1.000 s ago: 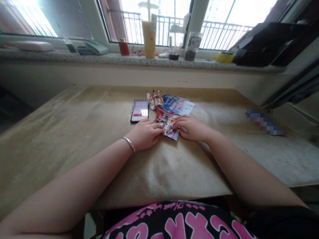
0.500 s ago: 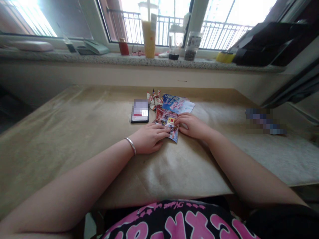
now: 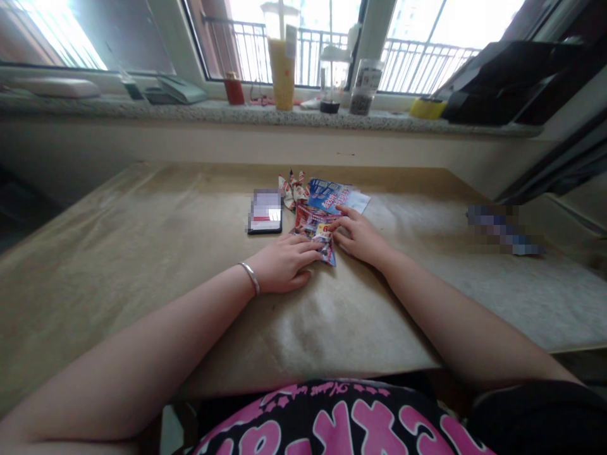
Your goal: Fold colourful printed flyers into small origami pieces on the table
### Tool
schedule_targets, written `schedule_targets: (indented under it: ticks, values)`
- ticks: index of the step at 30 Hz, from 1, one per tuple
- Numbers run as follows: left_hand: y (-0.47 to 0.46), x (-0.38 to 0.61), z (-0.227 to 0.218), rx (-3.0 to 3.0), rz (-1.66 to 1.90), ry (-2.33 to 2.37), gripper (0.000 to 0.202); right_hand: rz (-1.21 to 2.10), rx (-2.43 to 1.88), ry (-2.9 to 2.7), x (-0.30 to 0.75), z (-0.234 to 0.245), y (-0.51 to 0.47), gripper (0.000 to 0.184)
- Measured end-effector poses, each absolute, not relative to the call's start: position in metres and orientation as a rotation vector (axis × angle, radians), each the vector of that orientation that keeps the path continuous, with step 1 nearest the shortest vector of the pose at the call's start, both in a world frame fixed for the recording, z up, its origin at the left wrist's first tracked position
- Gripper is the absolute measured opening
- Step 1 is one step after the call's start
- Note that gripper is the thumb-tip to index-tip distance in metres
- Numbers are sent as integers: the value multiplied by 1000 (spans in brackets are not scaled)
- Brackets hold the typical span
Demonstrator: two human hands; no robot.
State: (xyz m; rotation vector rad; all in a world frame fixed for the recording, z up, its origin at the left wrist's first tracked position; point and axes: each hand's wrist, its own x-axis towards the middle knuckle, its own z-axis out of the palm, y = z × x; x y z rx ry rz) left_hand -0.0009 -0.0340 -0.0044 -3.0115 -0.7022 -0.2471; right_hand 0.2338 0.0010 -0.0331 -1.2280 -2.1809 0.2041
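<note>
A colourful printed foil packet (image 3: 310,218), red at its far end and blue-purple at the near end, lies on the table. My left hand (image 3: 284,262) rests across its left side with the fingers stretched out over it. At its right edge, my right hand (image 3: 358,237) touches the packet with spread, slightly bent fingertips. Beyond the packet lies a fan of blue printed cards (image 3: 332,196). Crumpled red-and-white wrappers (image 3: 293,189) sit to the left of the cards. Left of the packet is a phone (image 3: 265,213) with its screen lit, partly blurred.
A blurred dark packet (image 3: 502,230) lies at the table's right side. Along the granite windowsill (image 3: 165,112) stand a tall yellow-filled cup (image 3: 283,76), a red-brown bottle (image 3: 234,90), clear containers (image 3: 363,88), a yellow roll (image 3: 427,109) and a black bag (image 3: 493,82).
My right hand has shifted slightly left and its fingers have spread, the index finger reaching further forward. The packet's near end has moved a little up and left. My left hand stays nearly still.
</note>
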Motion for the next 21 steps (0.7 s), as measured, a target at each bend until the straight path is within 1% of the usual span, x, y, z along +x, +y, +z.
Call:
schedule_targets:
  ticks: [8,11,13,17,21]
  values:
    - [-32,-1,-6,-3071,-332,-640,44,309,-1302,-1991,237,-37,12,16]
    - [-31,-1,-6,-3096,-342,-638,47,406,-1265,-1992,238,-38,15,12]
    - [-31,-1,-5,-3114,-368,-603,47,406,-1202,-1989,238,-37,14,8]
    - [-32,-1,-5,-3132,-439,-524,45,406,-1091,-1984,236,-32,9,10]
    - [-33,-1,-3,-3151,-470,-488,38,469,-1124,-1966,232,-28,4,11]
